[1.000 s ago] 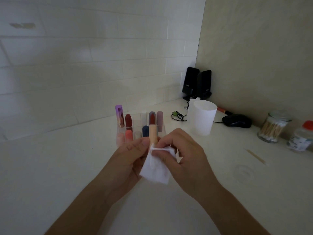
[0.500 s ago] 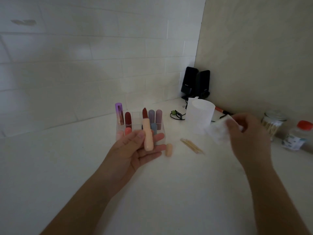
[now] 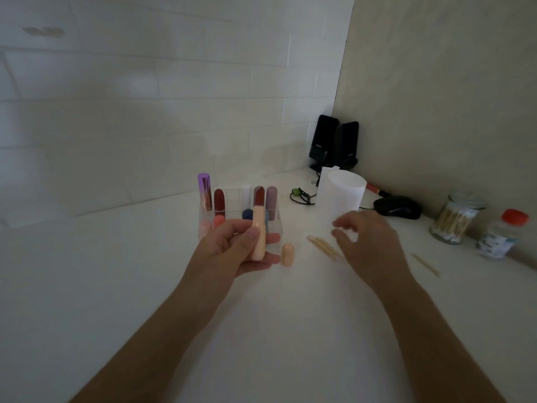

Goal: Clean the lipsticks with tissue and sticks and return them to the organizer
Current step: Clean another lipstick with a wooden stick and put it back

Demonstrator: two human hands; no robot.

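My left hand (image 3: 232,248) holds an uncapped peach lipstick (image 3: 259,225) upright, its dark red tip showing, in front of the clear organizer (image 3: 277,225) that holds several lipsticks. The peach cap (image 3: 287,255) stands on the counter just right of that hand. My right hand (image 3: 367,242) hovers with fingers spread and nothing in it over a small bundle of wooden sticks (image 3: 324,246). A white tissue roll (image 3: 341,196) stands behind the right hand.
Two black speakers (image 3: 334,144) sit in the corner, with a black mouse (image 3: 397,207), a jar of cotton swabs (image 3: 453,218) and a red-capped bottle (image 3: 502,235) along the right wall. One loose stick (image 3: 425,264) lies near the jar. A black cord (image 3: 300,196) lies beside the roll.
My right hand took the tissue away from the lipstick, carried it right, and now comes back down without it over the sticks. The left hand kept holding the lipstick.
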